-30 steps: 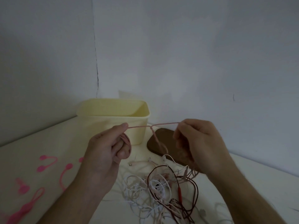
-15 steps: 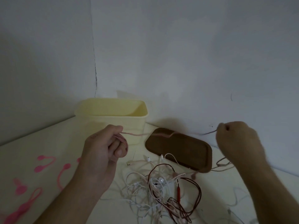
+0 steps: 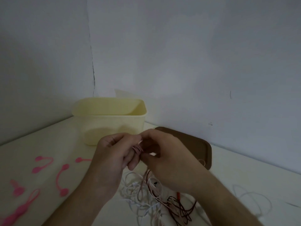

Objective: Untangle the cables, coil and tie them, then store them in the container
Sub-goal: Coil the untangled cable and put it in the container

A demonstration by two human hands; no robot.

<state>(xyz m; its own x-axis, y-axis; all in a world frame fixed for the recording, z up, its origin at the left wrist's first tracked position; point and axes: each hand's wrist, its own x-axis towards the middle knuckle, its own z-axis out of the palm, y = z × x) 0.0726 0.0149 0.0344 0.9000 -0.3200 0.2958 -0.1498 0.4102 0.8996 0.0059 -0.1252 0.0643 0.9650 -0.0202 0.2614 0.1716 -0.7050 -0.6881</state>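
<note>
While your two hands meet above the pale table, the biggest thing behind them is the cream container, open-topped and standing near the wall corner, with the brown lid lying flat just to its right. Your left hand has its fingers curled round a small coil of pink cable, and your right hand is pressed up against it, fingers curled and pinching at the same coil. Below your wrists lies the tangle of cables, white, pink and dark red strands heaped together on the table. Over at your left, several pink cable ties lie scattered, well apart from the tangle.
</note>
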